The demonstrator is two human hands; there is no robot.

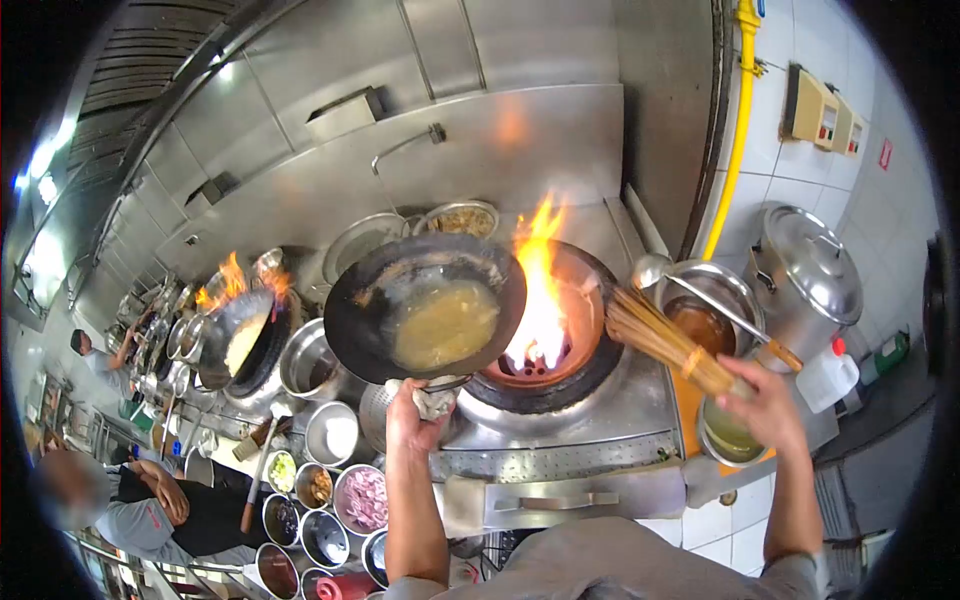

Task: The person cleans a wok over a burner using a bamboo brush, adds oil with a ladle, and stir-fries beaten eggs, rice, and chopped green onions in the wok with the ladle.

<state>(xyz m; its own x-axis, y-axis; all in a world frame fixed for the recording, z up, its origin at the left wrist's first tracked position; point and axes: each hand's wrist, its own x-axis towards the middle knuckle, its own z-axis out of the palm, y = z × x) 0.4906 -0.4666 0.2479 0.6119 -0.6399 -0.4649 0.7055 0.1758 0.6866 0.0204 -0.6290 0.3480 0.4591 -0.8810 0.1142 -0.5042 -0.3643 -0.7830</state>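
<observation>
My left hand [415, 415] grips the handle of a dark wok [365, 310] through a folded cloth [434, 400]. The wok is raised and tilted beside the burner, with cloudy yellowish liquid [447, 325] pooled in it. Tall flames [541, 290] rise from the uncovered burner [585, 330] to its right. In my right hand [762, 405] is a bamboo brush [665, 335], held by its bound end, its bristles pointing up and left near the burner's rim. Below that hand stands a pot of greenish liquid [735, 435].
A ladle [735, 318] lies across a pot of brown liquid [700, 320]. Farther right stand a lidded steel pot [810, 265] and a white jug [828, 376]. Ingredient bowls, including sliced meat [362, 498], are at lower left. Another wok [238, 335] flames at left; a person [150, 500] stands nearby.
</observation>
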